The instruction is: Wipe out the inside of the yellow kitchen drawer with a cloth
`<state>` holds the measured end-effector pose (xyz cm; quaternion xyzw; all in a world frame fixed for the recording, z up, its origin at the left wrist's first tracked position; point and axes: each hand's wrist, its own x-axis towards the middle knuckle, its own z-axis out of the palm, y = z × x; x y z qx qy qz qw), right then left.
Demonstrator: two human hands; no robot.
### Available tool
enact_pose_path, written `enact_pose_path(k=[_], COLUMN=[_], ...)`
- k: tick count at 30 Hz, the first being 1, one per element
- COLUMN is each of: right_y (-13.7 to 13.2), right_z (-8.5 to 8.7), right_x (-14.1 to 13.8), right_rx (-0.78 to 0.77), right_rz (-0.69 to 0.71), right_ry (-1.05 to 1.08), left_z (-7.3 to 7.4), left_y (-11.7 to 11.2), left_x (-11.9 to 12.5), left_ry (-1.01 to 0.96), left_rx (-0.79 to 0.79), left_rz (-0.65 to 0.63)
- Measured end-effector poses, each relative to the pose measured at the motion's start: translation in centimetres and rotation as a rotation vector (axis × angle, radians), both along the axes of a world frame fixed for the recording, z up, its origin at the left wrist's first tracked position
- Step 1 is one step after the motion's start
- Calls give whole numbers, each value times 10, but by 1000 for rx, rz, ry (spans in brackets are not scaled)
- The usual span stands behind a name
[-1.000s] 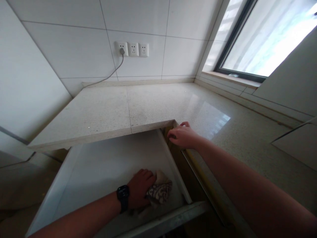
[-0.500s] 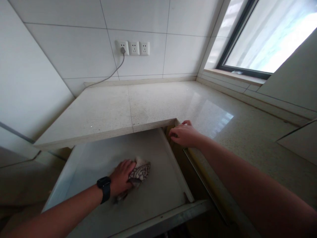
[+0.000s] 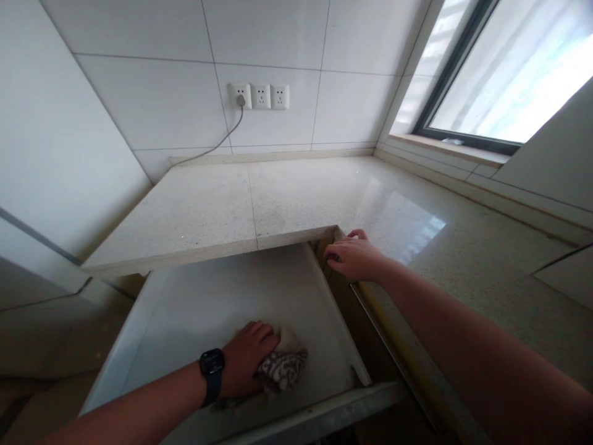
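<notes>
My left hand (image 3: 245, 360), with a dark watch (image 3: 212, 371) on its wrist, grips a patterned cloth (image 3: 283, 366) and presses it on the floor of a pulled-out white drawer (image 3: 222, 290). The cloth is bunched, brown and white, and partly hidden under the fingers. At the inner corner of the countertop (image 3: 306, 191), my right hand (image 3: 354, 254) rests with its fingers curled over the edge. Its fingertips are partly hidden, and I see no object in it.
Three wall sockets (image 3: 260, 97) sit above the counter, one with a grey cable (image 3: 217, 145) plugged in. A window (image 3: 500, 80) is at the upper right. A tall white cabinet panel (image 3: 69, 142) stands left. A metal-edged cabinet front (image 3: 389, 352) runs right of the drawer.
My left hand has slid the cloth right and toward the drawer's front. My right hand stays at the counter corner. The whole view has shifted slightly.
</notes>
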<state>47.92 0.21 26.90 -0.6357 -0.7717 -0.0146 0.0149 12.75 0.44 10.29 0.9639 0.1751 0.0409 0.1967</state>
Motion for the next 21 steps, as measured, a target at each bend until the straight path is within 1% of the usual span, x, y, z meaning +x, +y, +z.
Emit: enact_pose_path(k=[2,5,6,8,9,11,13,15,17,18,19,21], right_y=[0,0,0,0,0,0,1,1,1,1,1,1], right_z=[1,2,2,2,1,0,-1,-1,-1,-1,-1,0], right_x=[0,-1,-1,-1,-1,-1,0,0,1,0,0,0], right_rx=[-8,-6,-5,-3,-1,1,1,3,3,3,3,0], right_rz=[-4,2,3,-1,-3,-3,-1,-2,-1,0,1,0], right_ry=[2,4,4,6,9,18,20,18,17,18,18,16], left_z=[1,2,2,2,3,4,6,9,11,11,11,8], left_y=[15,38,44,46,43,27,6,-14,-25,-25,-21,-3], left_x=[10,21,23,24,24,23,23,24,28,30,31,33], left_ry=[-2,21,25,30,33,43,40,30,26,28,27,19], left_rx=[29,94,115,148,153,142,103,63,44,42,46,71], left_rz=[101,310,362,403,386,297,162,-3,-117,-136,-123,-23])
